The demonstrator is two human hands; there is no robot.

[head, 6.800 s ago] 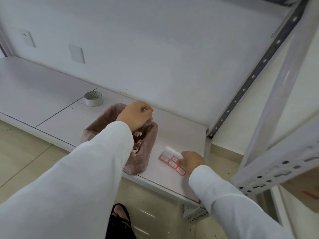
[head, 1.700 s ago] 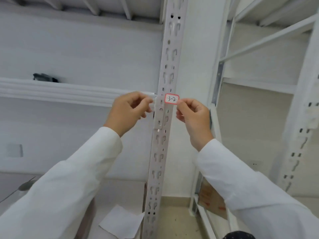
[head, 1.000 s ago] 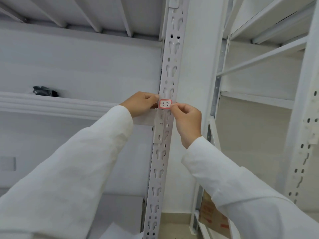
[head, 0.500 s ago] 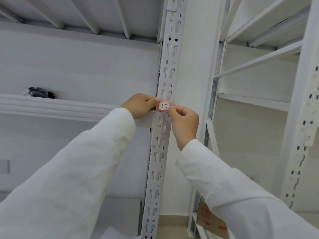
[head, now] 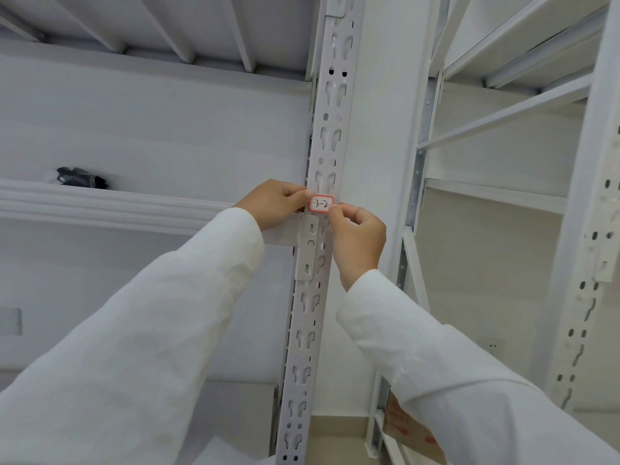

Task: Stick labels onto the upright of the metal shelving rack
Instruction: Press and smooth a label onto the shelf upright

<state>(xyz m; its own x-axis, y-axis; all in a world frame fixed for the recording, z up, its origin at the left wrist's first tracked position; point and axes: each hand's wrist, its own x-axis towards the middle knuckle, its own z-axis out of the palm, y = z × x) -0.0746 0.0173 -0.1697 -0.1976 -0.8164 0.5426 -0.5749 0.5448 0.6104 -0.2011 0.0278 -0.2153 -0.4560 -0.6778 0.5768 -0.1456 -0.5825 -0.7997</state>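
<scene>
A small white label (head: 321,204) with a red border and handwritten "3-2" lies flat across the face of the slotted white upright (head: 330,105), just above the shelf beam joint. My left hand (head: 275,203) pinches the label's left edge against the post. My right hand (head: 357,236) holds the label's lower right corner with thumb and forefinger. Both arms wear white sleeves.
A white shelf beam (head: 110,204) runs left from the upright, with a dark object (head: 80,177) lying on the shelf above it. A second white rack (head: 600,229) stands at the right. A cardboard box (head: 407,427) sits low behind my right arm.
Between the earlier frames and now, both hands brought the label from just off the post onto its face and have held it there; the view has barely shifted in the last second.
</scene>
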